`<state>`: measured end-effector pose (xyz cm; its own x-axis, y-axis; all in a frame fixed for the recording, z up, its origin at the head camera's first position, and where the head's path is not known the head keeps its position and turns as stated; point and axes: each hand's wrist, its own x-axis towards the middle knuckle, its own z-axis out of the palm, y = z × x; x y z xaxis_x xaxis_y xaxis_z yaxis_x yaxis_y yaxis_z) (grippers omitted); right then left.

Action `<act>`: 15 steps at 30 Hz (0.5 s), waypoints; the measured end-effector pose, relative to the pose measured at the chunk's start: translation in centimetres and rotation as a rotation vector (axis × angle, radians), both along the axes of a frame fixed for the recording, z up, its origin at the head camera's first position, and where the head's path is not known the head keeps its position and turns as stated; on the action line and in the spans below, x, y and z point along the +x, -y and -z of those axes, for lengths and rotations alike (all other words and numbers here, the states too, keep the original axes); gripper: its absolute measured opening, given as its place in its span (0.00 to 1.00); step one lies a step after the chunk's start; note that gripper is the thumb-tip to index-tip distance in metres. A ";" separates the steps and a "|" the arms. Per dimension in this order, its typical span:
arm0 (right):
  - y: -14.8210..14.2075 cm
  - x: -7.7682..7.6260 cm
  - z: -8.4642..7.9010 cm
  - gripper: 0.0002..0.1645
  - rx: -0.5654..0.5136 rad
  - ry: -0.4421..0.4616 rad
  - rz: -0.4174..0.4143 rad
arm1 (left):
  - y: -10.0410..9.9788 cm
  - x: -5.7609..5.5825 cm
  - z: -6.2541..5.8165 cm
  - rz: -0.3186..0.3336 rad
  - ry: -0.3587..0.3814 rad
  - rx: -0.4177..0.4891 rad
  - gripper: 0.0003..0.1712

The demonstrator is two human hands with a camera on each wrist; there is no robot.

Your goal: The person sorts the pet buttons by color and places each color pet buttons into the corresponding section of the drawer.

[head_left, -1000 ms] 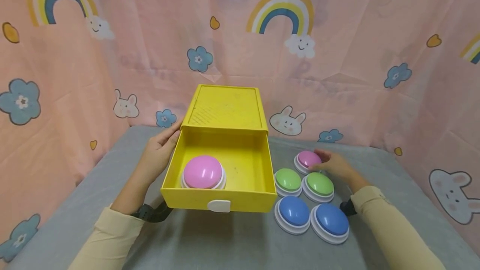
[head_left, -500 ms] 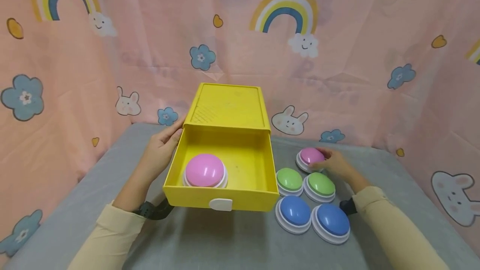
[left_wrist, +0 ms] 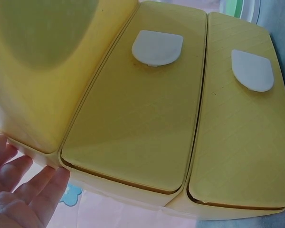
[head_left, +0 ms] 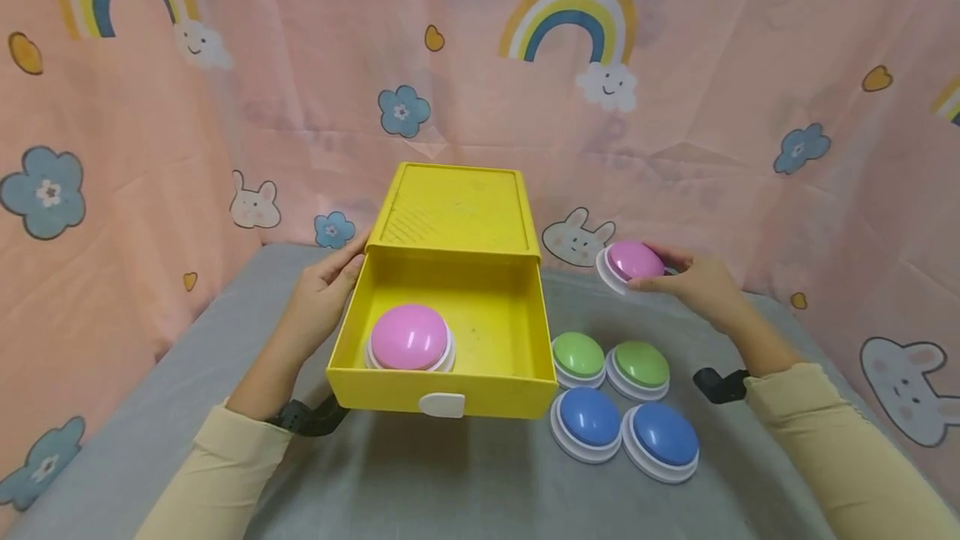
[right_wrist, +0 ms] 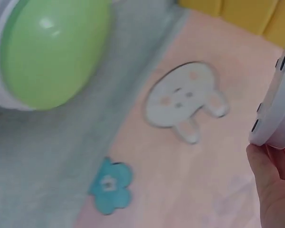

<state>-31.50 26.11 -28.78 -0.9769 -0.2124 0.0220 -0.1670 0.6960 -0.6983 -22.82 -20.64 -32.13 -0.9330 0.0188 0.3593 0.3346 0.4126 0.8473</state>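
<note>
A yellow drawer unit [head_left: 459,211] stands on the table with its top drawer [head_left: 487,397] pulled out. Inside that drawer, toward the front left, lies a pink push button [head_left: 408,337] with a white base. My left hand [head_left: 318,302] rests against the unit's left side; in the left wrist view its fingertips [left_wrist: 57,183] touch the edge beside the drawer fronts. My right hand [head_left: 697,286] pinches another pink push button [head_left: 634,262] by its rim, raised above the table and tilted. The right wrist view shows this button's white underside [right_wrist: 275,102] with small dark pads.
Two green buttons [head_left: 577,355] [head_left: 641,365] sit right of the drawer, with two blue buttons [head_left: 590,417] [head_left: 664,435] nearer me. Below the pulled-out drawer, two lower drawers [left_wrist: 128,109] [left_wrist: 244,128] are closed. A pink printed cloth [head_left: 465,98] hangs behind the grey table [head_left: 300,498].
My right hand has lifted the second pink button off the table, up from behind the green ones. My left hand stays on the drawer unit's side.
</note>
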 end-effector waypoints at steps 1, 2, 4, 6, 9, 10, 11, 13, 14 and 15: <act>0.3 0.3 -0.4 0.51 -0.010 -0.003 -0.003 | 0.0 0.0 0.0 -0.003 -0.001 -0.004 0.29; 0.5 0.6 -0.8 0.51 -0.015 -0.005 -0.007 | 0.0 0.0 0.0 -0.005 0.002 -0.004 0.30; 0.9 1.2 -1.4 0.50 -0.027 -0.015 -0.017 | 0.0 0.0 0.0 -0.006 0.005 -0.001 0.30; 1.3 1.8 -1.8 0.48 -0.039 -0.031 -0.030 | 0.0 -0.1 0.1 -0.005 0.010 -0.002 0.30; 2.0 2.4 -2.4 0.47 -0.051 -0.052 -0.051 | 0.0 0.0 0.1 -0.004 0.017 -0.006 0.30; 2.2 2.6 -2.5 0.47 -0.055 -0.057 -0.057 | 0.0 0.0 0.1 -0.003 0.018 -0.007 0.30; 2.3 2.7 -2.7 0.46 -0.058 -0.065 -0.062 | -0.1 0.0 0.1 -0.002 0.017 -0.009 0.30; 2.7 3.0 -3.0 0.46 -0.066 -0.075 -0.072 | -0.1 0.1 0.0 -0.002 0.011 -0.005 0.30; 2.8 3.1 -3.2 0.45 -0.068 -0.081 -0.076 | -0.1 0.1 0.0 -0.002 0.007 -0.006 0.30; 3.0 3.2 -3.3 0.45 -0.068 -0.084 -0.077 | -0.1 0.1 0.0 -0.003 0.003 -0.005 0.29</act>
